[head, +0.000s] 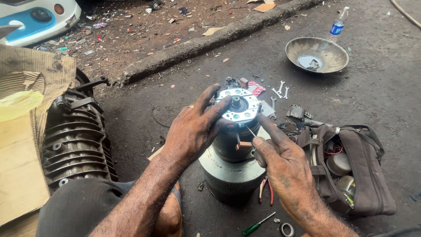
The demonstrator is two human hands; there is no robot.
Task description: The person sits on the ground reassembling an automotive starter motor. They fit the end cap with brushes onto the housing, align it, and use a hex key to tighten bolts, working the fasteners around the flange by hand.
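A round silvery metal plate [240, 105] with holes and a central shaft sits on top of a dark cylindrical motor body [230, 169] standing upright on the ground. My left hand [193, 129] grips the plate's left side, fingers spread over its top. My right hand [285, 164] is at the right side of the cylinder, pinching a thin wire [251, 131] that runs up toward the plate. A small brown block [243, 145] sticks out of the cylinder just below the wire.
A finned engine block [74, 140] and cardboard [19, 158] lie at left. An open tool bag [351, 169] is at right. Spanners [280, 90], a metal bowl [316, 53], a plastic bottle [338, 24], pliers [266, 189], a green screwdriver [256, 225] and a tape roll [287, 229] lie around.
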